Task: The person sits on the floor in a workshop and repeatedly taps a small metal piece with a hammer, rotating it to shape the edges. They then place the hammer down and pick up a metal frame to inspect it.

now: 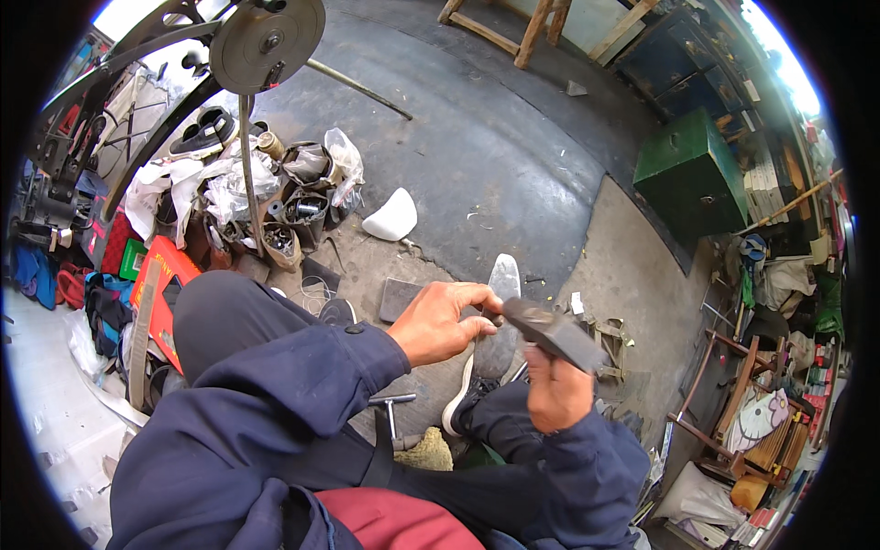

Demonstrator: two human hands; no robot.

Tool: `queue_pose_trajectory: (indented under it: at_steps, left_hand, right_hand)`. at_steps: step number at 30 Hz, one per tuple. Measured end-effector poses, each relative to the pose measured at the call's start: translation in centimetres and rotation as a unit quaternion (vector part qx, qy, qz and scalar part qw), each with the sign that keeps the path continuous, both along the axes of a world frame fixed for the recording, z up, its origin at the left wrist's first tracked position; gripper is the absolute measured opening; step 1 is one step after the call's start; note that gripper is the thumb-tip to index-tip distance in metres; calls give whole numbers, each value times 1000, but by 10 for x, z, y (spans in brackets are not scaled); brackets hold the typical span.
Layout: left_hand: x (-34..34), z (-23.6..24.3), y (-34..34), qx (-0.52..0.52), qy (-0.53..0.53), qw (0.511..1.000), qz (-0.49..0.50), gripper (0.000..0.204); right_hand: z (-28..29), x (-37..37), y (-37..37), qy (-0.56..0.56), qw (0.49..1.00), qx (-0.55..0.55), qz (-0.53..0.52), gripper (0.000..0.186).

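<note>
My right hand [557,394] is wrapped round the handle of a hammer [555,334], whose dark, slightly blurred head is raised beside my left fingertips. My left hand [438,323] is closed in a pinch on a tiny dark piece, too small to name. Those fingertips are over a grey, sole-shaped metal last [504,275], which stands between my hands above my shoe [461,394]. The hammer head hides part of the last's right side. Near my left wrist a flat dark block [396,300] lies on the floor.
A T-shaped metal tool [392,408] is by my lap. Bags of small parts [298,206] and a white curved piece [392,215] are ahead to the left, below a machine's wheel [268,44]. A green box [692,174] and a wooden chair frame [733,403] are at right.
</note>
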State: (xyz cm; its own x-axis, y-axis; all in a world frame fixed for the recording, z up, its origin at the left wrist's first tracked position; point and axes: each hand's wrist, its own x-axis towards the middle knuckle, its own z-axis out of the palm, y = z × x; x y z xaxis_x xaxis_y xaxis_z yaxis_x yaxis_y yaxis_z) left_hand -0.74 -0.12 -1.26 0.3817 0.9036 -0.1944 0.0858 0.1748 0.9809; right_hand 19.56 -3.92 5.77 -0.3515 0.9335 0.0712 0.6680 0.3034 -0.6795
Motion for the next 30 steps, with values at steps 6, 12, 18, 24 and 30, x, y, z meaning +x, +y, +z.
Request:
queue_pose_trajectory:
  at_steps: [6,12,18,24,30]
  left_hand:
    - [0,1,1,9,-13,1000,10,22]
    - [1,0,0,15,15,1000,6,22]
    - [1,-2,-1,14,-23,1000,9,22]
    - [1,0,2,-6,15,1000,0,22]
    - [2,-4,-1,56,8,998,7,21]
  right_hand:
    - [1,2,0,14,998,-40,-50,24]
    - [-2,1,2,-39,997,-61,-7,22]
    - [1,2,-1,107,992,-22,-61,24]
    - [-2,2,6,11,998,-53,-35,20]
    - [0,2,-5,130,987,-10,-92,24]
